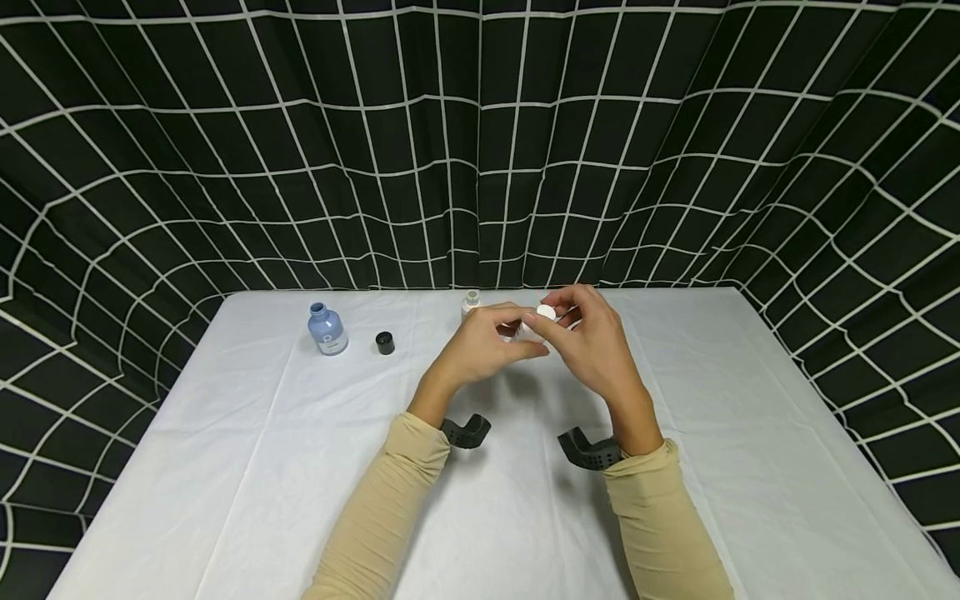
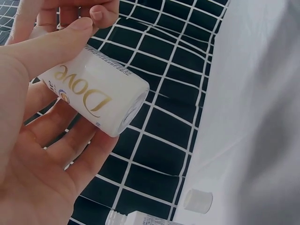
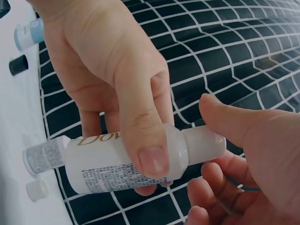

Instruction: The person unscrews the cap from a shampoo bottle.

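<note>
A white bottle with gold "Dove" lettering [image 2: 86, 86] is gripped round its body by my left hand [image 1: 487, 340]. In the right wrist view the left thumb lies across the bottle near its shoulder. The white cap [image 3: 204, 144] sits on the neck, and my right hand [image 1: 592, 337] has its thumb and curled fingers around that cap. Both hands are raised over the far part of the table. Behind the left hand stands a second white bottle [image 1: 471, 302] with its neck uncovered, partly hidden in the head view.
On the white-covered table [image 1: 300, 483] a blue bottle [image 1: 327, 331] stands uncapped at the left. A black cap [image 1: 385, 342] lies beside it. A loose white cap [image 2: 198, 201] rests near the second white bottle. Black grid-patterned curtain [image 1: 390, 142] encloses the table's back and sides.
</note>
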Demonstrator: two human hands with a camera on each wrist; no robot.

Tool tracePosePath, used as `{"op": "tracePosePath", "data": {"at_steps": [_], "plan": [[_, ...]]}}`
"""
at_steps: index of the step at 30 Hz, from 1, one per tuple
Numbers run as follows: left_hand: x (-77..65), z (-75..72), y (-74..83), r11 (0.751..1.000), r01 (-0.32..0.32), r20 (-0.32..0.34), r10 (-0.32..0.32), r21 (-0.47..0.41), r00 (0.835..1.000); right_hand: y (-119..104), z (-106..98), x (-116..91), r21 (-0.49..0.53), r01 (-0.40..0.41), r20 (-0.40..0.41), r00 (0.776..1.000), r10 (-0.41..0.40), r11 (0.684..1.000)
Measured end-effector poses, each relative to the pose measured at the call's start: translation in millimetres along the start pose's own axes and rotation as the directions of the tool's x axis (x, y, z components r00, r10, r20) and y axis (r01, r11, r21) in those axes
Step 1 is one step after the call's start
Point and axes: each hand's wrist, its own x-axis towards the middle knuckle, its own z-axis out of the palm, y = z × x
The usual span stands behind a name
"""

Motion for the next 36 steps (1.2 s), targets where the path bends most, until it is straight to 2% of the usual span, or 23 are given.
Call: {"op": "tracePosePath", "data": {"at_steps": [5, 10, 15, 19, 27, 30, 36], "plan": [[0.0, -1.6, 1.3, 1.0, 0.019, -0.002, -0.019, 0.01, 1.0, 0.4, -0.9, -0.4, 0.004, 0.054, 0.014, 0.998, -0.054, 0.999], [0.4, -3.1, 0.5, 1.0, 0.028, -0.006, -0.028, -0.004, 1.0, -2.2, -3.9, -1.1, 0.013, 0.125, 0.071, 0.99, -0.125, 0.992], [1.2, -3.3, 0.1, 1.0, 0.024, -0.017, -0.024, -0.006, 1.0, -4.8, -6.5, -1.9, 0.007, 0.163, 0.112, 0.98, -0.163, 0.987], [2.7, -2.9, 1.6, 1.0, 0.024, -0.013, -0.024, -0.011, 1.0, -5.4, -8.3, -3.8, -0.001, 0.146, 0.102, 0.984, -0.145, 0.989], [-0.4, -2.5, 6.3, 0.999, 0.043, 0.006, -0.043, 0.004, 0.999, -2.3, -8.3, -2.7, -0.016, 0.035, 0.013, 0.999, -0.035, 0.999], [-0.8, -2.0, 7.1, 0.999, 0.047, 0.012, -0.047, 0.012, 0.999, -0.1, -7.8, -1.6, -0.025, 0.006, 0.003, 1.0, -0.006, 1.0], [-1.2, -2.2, 7.4, 0.999, 0.037, 0.014, -0.037, 0.014, 0.999, 0.5, -6.0, -1.9, -0.013, 0.034, 0.001, 0.999, -0.034, 0.999]]}}
